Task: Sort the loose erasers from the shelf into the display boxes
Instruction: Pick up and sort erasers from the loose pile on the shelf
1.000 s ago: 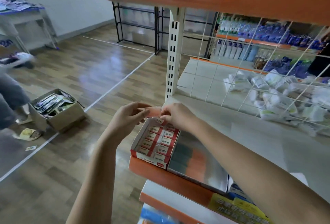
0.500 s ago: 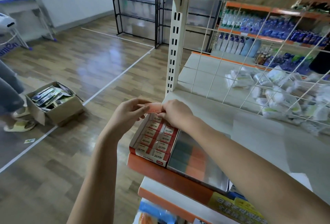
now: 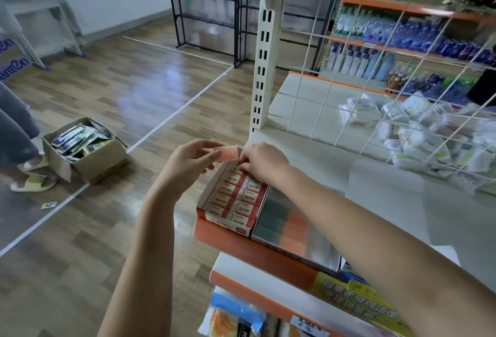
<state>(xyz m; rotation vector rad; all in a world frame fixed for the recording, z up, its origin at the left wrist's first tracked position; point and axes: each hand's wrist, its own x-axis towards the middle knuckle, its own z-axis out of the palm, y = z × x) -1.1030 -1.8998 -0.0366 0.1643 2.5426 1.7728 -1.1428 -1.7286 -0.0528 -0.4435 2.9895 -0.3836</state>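
Observation:
A red-and-white display box (image 3: 206, 197) stands at the shelf's front left corner, filled with two rows of white-and-red 2B erasers (image 3: 243, 197). Over its far end, my left hand (image 3: 188, 163) and my right hand (image 3: 264, 162) both pinch a small reddish card flap or eraser (image 3: 228, 153); I cannot tell which. Right of this box sits a second display box (image 3: 290, 229) showing blurred grey and orange blocks.
The white shelf (image 3: 375, 197) has an orange front edge and a slotted upright post (image 3: 261, 68). A wire grid (image 3: 402, 100) backs it, with white packets (image 3: 418, 132) behind. On the floor to the left stand a cardboard box of packets (image 3: 86, 148) and a person's sandalled feet (image 3: 33, 175).
Both hands stay together over the box's far end, pinching the reddish piece. The view has tilted slightly; the person at the left has shifted their feet.

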